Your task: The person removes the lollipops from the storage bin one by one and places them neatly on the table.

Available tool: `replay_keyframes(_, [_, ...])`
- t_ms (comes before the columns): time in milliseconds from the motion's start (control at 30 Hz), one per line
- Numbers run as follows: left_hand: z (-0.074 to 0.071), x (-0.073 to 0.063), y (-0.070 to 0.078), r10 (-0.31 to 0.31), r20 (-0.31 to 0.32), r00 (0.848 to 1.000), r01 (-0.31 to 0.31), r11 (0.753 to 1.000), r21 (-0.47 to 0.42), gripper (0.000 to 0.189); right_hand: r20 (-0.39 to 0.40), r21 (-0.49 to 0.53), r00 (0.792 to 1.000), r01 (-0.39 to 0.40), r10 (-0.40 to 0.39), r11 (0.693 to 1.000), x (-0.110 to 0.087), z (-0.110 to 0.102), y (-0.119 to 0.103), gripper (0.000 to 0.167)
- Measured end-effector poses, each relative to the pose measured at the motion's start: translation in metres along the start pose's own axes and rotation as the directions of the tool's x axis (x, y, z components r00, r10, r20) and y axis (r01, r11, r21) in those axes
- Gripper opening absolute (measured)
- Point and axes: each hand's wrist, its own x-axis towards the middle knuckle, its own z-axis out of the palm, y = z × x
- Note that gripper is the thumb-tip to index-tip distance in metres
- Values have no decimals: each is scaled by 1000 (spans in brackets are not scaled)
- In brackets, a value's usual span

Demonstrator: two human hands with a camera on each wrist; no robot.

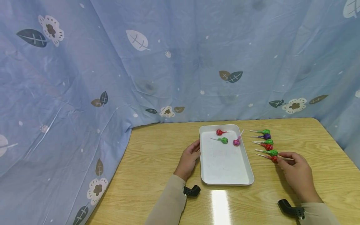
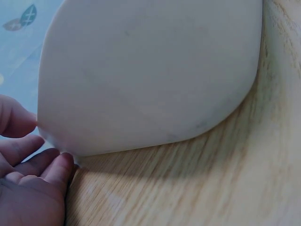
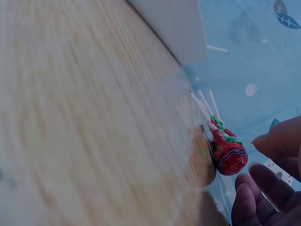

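Observation:
My left hand (image 1: 189, 160) holds the white tray (image 1: 226, 178) by its left side, thumb at the rim and fingers against the outer wall. In the left wrist view, the thumb and fingers (image 2: 60, 167) pinch the tray's edge. At the right, my right hand (image 1: 298, 172) reaches to a red lollipop (image 1: 273, 158), the nearest of a column lying on the table. The right wrist view has the thumb and fingertips (image 3: 244, 194) spread around the red lollipop's head (image 3: 230, 159), with a gap visible. A green lollipop (image 1: 272, 152) lies just behind it.
Inside the tray are a red lollipop (image 1: 219, 132), a green one (image 1: 224, 140) and a pink one (image 1: 236, 142) whose stick crosses the rim. Further up the column lie green, purple (image 1: 266, 136) and red lollipops. A blue patterned curtain (image 1: 180, 62) hangs behind the wooden table (image 1: 157, 143).

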Motion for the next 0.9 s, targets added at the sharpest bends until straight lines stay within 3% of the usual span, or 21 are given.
replay_keyframes(567, [0, 0, 0, -3, 0, 1000, 3, 1000, -4, 56, -52, 150, 998, 38, -30, 988, -5, 3, -16, 34])
replay_keyframes(900, [1, 0, 1, -8, -4, 1000, 8, 1000, -5, 56, -14, 177, 990, 139, -139, 974, -8, 9, -29, 32])
